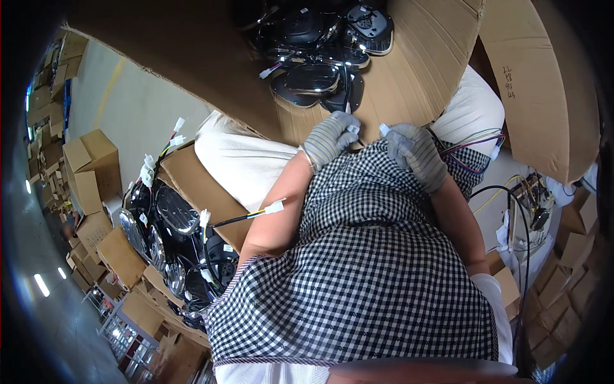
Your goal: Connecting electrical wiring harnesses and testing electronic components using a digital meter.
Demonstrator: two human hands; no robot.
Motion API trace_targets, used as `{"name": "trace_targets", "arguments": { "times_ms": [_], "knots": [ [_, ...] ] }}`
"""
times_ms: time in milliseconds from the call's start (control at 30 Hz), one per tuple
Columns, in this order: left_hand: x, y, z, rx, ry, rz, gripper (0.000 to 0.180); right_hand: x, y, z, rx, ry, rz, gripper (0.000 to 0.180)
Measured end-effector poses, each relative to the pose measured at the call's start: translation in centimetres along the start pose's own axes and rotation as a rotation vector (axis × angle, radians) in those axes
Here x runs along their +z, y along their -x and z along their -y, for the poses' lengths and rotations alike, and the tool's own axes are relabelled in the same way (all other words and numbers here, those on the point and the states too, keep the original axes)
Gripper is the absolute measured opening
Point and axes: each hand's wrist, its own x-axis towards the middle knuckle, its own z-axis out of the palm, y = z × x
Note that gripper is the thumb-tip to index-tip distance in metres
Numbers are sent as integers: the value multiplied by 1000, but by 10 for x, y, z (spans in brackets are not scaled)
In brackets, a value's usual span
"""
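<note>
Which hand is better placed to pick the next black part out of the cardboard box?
Left, probably. The left hand sits just under the nearest black part in the cardboard box, holding a small white connector. The right hand is farther off, pinching another white connector.

Grey knit gloves on both hands (374, 144), black-and-white checked apron, white garment beneath

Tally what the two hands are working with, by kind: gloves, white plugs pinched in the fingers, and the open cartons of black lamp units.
Grey knit gloves: 2, left hand and right hand
White plugs pinched in the fingers: 2, left plug, right plug
Open cartons of black lamp units: 2, upper carton, left carton
Total: 6
</note>
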Motion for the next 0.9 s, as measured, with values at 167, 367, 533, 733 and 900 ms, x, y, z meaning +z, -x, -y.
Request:
{"name": "trace_targets", "arguments": {
  "times_ms": [167, 367, 533, 733, 900],
  "knots": [
    [-12, 1, -28, -116, 124, -31, 29, 15, -9, 6, -176, 96, -67, 33],
    [3, 6, -57, -63, -215, -197, 28, 26, -6, 2, 85, -361, -24, 33],
    [15, 13, -57, 91, -530, -294, 27, 43, -5, -23, 70, -441, -72, 34],
    [17, 15, -54, 137, -642, -276, 31, 50, -7, -29, 175, -616, -198, 32],
    [18, 19, -50, 135, -629, -167, 34, 35, -7, -19, 279, -590, 79, 35]
  ]
}}
